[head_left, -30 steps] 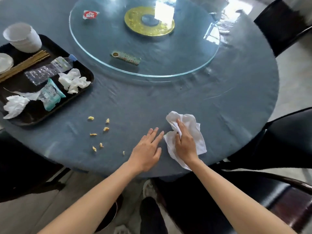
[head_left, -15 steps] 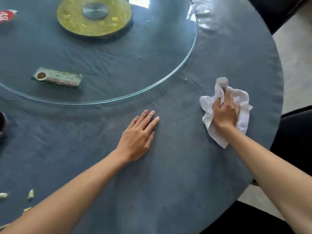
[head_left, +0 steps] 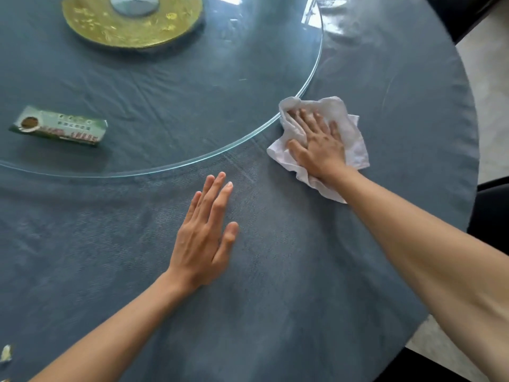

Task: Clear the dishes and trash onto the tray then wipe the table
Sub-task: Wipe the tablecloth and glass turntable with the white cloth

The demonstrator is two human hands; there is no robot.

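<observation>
My right hand [head_left: 319, 142] presses flat on a crumpled white cloth [head_left: 355, 130], which lies on the blue-grey tablecloth [head_left: 275, 285] right beside the rim of the glass turntable [head_left: 311, 78]. Its fingers are spread and fairly straight over the cloth. My left hand [head_left: 205, 238] rests palm down on the bare tablecloth nearer to me, fingers straight and together, holding nothing. A green wrapper [head_left: 59, 128] lies on the glass at the left. The tray is out of view.
A gold disc [head_left: 132, 26] sits at the turntable's centre. Small yellowish crumbs [head_left: 6, 352] lie at the lower left edge of the frame. The table's round edge runs down the right side, with dark chairs [head_left: 490, 210] and pale floor beyond it.
My right hand swept the cloth away from the near edge, out to the right, then in toward the turntable rim, going from gripping to pressing flat. The view shifted right and closer.
</observation>
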